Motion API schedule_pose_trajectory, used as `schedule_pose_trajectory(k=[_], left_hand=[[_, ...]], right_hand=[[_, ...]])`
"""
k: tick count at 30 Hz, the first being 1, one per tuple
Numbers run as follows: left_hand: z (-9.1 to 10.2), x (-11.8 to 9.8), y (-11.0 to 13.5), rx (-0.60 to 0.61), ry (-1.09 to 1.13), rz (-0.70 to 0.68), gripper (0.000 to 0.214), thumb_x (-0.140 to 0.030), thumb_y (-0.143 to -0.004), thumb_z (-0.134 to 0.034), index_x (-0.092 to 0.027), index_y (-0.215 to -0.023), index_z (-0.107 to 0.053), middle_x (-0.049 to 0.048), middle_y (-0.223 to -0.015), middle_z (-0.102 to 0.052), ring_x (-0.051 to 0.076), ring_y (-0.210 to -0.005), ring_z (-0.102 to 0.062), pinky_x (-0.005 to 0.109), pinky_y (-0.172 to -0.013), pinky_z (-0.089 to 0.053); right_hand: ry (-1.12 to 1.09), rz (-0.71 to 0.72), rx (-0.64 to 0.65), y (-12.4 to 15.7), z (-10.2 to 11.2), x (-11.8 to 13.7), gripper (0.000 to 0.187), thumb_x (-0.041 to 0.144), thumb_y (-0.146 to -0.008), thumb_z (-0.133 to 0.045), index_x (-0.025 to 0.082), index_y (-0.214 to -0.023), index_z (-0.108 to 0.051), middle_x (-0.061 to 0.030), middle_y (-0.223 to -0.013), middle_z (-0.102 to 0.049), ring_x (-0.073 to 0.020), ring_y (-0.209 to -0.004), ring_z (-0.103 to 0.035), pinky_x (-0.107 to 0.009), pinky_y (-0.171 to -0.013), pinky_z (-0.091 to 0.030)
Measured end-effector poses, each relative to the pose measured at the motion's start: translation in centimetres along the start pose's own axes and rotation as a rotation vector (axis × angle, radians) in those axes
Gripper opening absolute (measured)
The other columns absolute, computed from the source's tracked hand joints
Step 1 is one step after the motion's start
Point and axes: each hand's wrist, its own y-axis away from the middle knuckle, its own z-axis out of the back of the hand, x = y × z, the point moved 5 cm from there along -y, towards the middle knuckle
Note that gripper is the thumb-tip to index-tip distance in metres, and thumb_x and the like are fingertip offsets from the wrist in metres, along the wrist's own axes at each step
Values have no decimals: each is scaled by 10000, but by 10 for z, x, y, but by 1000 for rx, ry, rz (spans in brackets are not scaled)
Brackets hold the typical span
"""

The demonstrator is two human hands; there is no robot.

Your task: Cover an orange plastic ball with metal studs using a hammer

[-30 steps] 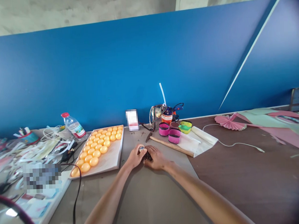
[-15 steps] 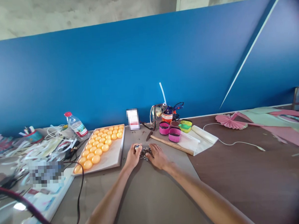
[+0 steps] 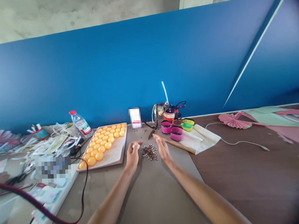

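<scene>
A small pile of shiny silver and brown metal pieces lies on the grey mat between my two hands. They are too small to tell their exact kind. On the pile's left, my left hand is curled around something small, silvery and shiny, mostly covered by the fingers. My right hand stands on edge at the right of the pile, fingers stretched out, apart from the pieces. Just beyond it lies a hammer with a wooden handle.
A tray with orange balls stands to the left, by a bottle and a power strip. Behind the hammer are pink cups, a green cup and a white cloth. A white cable crosses the brown table.
My right hand has moved off the pile to the right and turned onto its edge. My left hand has drawn slightly left, and the whole pile now shows.
</scene>
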Motion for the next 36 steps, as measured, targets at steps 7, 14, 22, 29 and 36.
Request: schedule_pose_trajectory(k=[7, 14, 22, 29, 36], left_hand=[[44, -51, -13, -26, 243, -60, 315, -425, -771, -560, -205, -994, -524, 23, -847, -602, 131, -720, -596, 313, -725, -485], [93, -46, -22, -47, 351, 59, 234, -348, -709, -643, -192, -844, -532, -19, -701, -529, 64, -517, -465, 206, -510, -387], [60, -48, -8, 30, 518, 148, 180, -356, -783, -562, -195, -824, -494, -35, -652, -517, 22, -422, -344, 193, -487, -348], [21, -36, 0, 97, 561, 215, 198, -352, -765, -594, -191, -814, -489, -31, -671, -538, 23, -435, -348, 202, -506, -354], [3, -25, 7, 185, 662, 299, 401, -507, -813, -466, -202, -1063, -543, 80, -927, -617, 138, -689, -563, 279, -596, -434]], right_hand=[[-73, -45, -80, 0, 5, -16, 511, 542, -824, -412, 138, -1064, -613, -111, -1138, -609, -223, -1099, -514, -403, -984, -355], [-84, -47, -61, 2, 11, -17, 480, 554, -828, -401, 148, -947, -626, -88, -1008, -639, -204, -985, -548, -366, -900, -409], [-111, -88, -52, 4, 7, -11, 479, 565, -804, -435, 140, -920, -622, -76, -966, -634, -202, -970, -542, -351, -877, -421], [-83, -20, -21, 2, 7, -7, 435, 521, -840, -402, 144, -907, -608, -58, -936, -613, -178, -917, -520, -311, -823, -420], [-84, -34, -7, 0, 4, -12, 426, 533, -828, -433, 146, -871, -605, -57, -923, -613, -183, -923, -516, -298, -829, -402]])
